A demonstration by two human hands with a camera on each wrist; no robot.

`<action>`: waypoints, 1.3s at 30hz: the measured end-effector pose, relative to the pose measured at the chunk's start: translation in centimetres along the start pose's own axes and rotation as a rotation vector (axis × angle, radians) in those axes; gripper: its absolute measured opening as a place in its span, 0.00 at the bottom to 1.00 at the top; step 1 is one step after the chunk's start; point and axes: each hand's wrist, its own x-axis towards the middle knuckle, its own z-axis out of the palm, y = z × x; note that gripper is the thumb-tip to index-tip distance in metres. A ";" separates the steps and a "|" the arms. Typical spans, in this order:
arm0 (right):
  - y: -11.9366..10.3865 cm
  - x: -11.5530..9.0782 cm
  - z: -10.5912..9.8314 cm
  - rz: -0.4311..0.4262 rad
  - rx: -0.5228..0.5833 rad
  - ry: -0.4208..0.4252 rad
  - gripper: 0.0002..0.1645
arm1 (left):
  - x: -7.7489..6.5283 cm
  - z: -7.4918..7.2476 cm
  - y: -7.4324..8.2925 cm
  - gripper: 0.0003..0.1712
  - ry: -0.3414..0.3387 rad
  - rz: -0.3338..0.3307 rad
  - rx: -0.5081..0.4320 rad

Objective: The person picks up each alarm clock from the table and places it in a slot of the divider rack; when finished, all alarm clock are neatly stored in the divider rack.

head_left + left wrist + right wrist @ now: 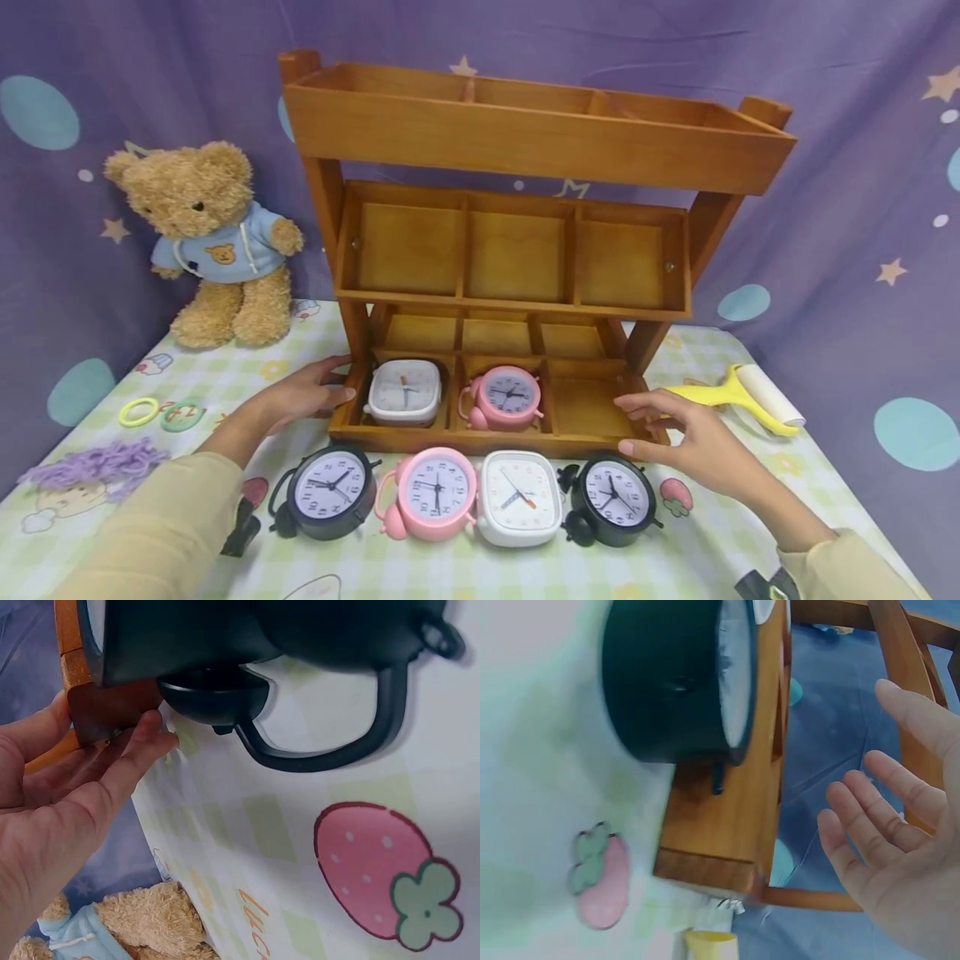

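At the left end of a brown wooden shelf [480, 443], my left hand [303, 396] has its fingertips right at the tray's corner, the thumb near the upper edge. My right hand [686, 433] hovers by the right end, fingers spread and holding nothing in the right wrist view. The bottom tray bears a white square clock [405, 392] in its left compartment and a pink alarm clock [512, 397] in the middle one. Along the front stand a black alarm clock [330, 492], a second pink one [437, 493], another white clock [519, 500] and another black one [617, 502].
A teddy bear [225, 250] in a blue hoodie sits back left. Yellow and green rings [139, 412] lie left on the checked tablecloth [420, 575]. At right is a yellow-handled lint roller [750, 396]. Purple curtain [840, 208] hangs behind the shelf.
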 end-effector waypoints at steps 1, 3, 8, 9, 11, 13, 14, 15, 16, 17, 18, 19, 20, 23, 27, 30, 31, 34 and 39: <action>0.1 -0.3 0.1 -0.006 0.004 0.005 0.25 | 0.0 0.0 0.0 0.43 -0.001 0.001 0.004; 0.4 -0.9 0.2 -0.009 0.008 0.009 0.25 | 0.0 -0.1 0.0 0.43 0.002 -0.003 0.006; 0.9 -2.3 0.4 0.034 0.023 -0.017 0.25 | 0.1 0.0 0.1 0.42 0.003 -0.015 0.016; 1.0 -2.6 0.5 0.045 0.039 -0.025 0.25 | 0.1 0.0 0.1 0.42 0.002 -0.016 0.016; 1.2 -3.1 0.7 0.054 0.059 -0.037 0.26 | 0.1 0.0 0.1 0.42 0.000 -0.016 0.020; 1.5 -3.5 0.8 0.045 0.066 -0.045 0.27 | 0.1 0.0 0.2 0.43 -0.002 -0.015 0.019; 1.6 -3.7 0.9 0.038 0.070 -0.051 0.27 | 0.1 0.0 0.2 0.43 -0.003 -0.016 0.019; 1.7 -3.8 1.0 0.031 0.076 -0.056 0.27 | 0.0 0.0 0.2 0.43 -0.004 -0.016 0.018; 1.9 -3.9 1.1 0.022 0.070 -0.060 0.28 | 0.0 0.0 0.2 0.43 -0.006 -0.015 0.020; 2.0 -4.0 1.2 0.014 0.063 -0.065 0.28 | 0.0 0.0 0.2 0.43 -0.006 -0.016 0.017; 2.1 -4.1 1.3 0.015 0.067 -0.070 0.28 | 0.0 0.0 0.2 0.43 -0.008 -0.014 0.017; 2.1 -4.3 1.4 0.020 0.067 -0.078 0.28 | 0.0 0.0 0.2 0.43 -0.007 -0.015 0.014; 2.2 -4.4 1.4 0.030 0.070 -0.088 0.29 | 0.0 0.0 0.2 0.43 -0.007 -0.013 0.016; 2.4 -4.6 1.6 0.058 0.072 -0.111 0.30 | 0.0 0.0 0.2 0.43 -0.007 -0.013 0.016; 2.5 -4.7 1.9 0.085 0.127 -0.150 0.33 | 0.0 -0.1 0.1 0.43 -0.007 -0.017 0.016; 2.6 -4.6 2.2 0.099 0.152 -0.188 0.38 | 0.0 -0.2 0.1 0.43 -0.010 -0.016 0.016; 2.6 -4.6 2.2 0.105 0.154 -0.201 0.40 | 0.0 -0.2 0.1 0.43 -0.010 -0.016 0.016; 2.6 -4.5 2.5 0.113 0.121 -0.239 0.47 | 0.0 -0.1 0.1 0.43 -0.011 -0.016 0.020; 2.5 -4.4 2.8 0.117 0.072 -0.261 0.55 | 0.1 -0.1 0.1 0.43 -0.011 -0.018 0.020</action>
